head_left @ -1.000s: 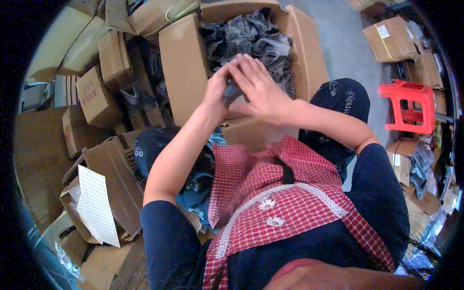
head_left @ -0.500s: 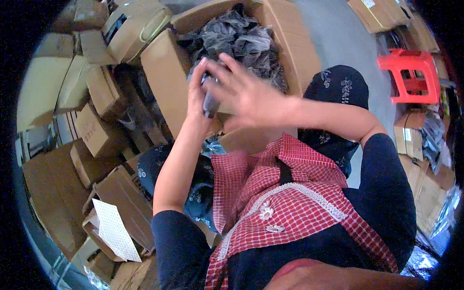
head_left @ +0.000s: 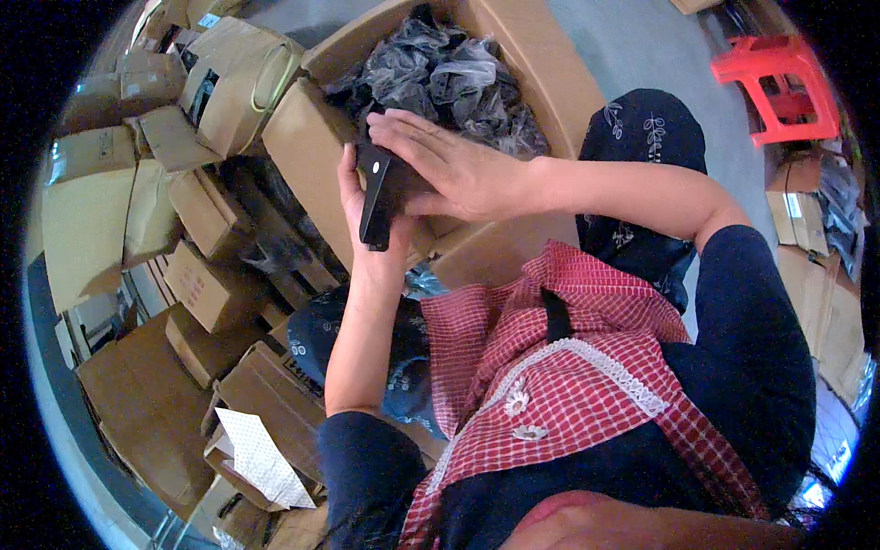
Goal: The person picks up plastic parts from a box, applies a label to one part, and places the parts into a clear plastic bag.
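A black, flat-sided, angular part [head_left: 376, 194] with a small pale round spot is held over the near side of an open cardboard box. From below, my left hand [head_left: 374, 240] is closed on it, thumb up along its left side. My right hand [head_left: 458, 170] grips it from the right, fingers across its top and thumb lower down. Its right side is covered by that hand, so its full shape and exact kind cannot be told. Behind my hands, the cardboard box [head_left: 302, 137] holds a heap of dark, crumpled plastic-wrapped items [head_left: 440, 78].
Stacked cardboard cartons [head_left: 87, 211] crowd the left side, with a white dotted sheet [head_left: 261, 458] among them at lower left. A red plastic stool [head_left: 779, 87] stands at the far right. More cartons [head_left: 816, 302] and bagged goods lie along the right edge.
My right hand, blurred and partly apart from the part before, now lies on it. The black part has turned, showing a broad side with the pale spot. The whole view has shifted slightly.
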The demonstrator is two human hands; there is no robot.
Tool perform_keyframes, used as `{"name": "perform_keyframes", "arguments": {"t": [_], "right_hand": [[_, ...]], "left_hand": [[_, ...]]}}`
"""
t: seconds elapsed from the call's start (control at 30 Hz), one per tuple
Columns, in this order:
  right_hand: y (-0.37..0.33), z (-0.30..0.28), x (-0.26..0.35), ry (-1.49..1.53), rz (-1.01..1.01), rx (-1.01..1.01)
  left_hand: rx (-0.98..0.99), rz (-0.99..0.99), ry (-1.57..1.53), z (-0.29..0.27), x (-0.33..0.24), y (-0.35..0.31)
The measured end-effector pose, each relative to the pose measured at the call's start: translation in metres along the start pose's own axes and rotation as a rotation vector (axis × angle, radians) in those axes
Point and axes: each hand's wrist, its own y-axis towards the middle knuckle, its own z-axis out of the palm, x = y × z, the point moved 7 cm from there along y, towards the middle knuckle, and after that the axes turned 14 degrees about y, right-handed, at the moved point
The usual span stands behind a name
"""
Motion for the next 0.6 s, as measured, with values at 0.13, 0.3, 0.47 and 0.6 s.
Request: {"name": "perform_keyframes", "arguments": {"t": [0.13, 0.3, 0.47, 0.6], "right_hand": [[-0.021, 0.017, -0.034, -0.317, 0.082, 0.240], [-0.057, 0.027, -0.100, 0.625, 0.906, 0.488], [-0.017, 0.011, -0.039, 1.071, 0.523, 0.201], [-0.049, 0.026, -0.052, 0.658, 0.530, 0.110]], "left_hand": [[0.076, 0.101, -0.241, 0.004, -0.039, -0.002], [0.348, 0.245, -0.227, 0.030, -0.076, -0.019], [-0.055, 0.286, 0.552, 0.035, -0.028, -0.030], [-0.209, 0.130, 0.596, 0.009, 0.017, -0.014]]}}
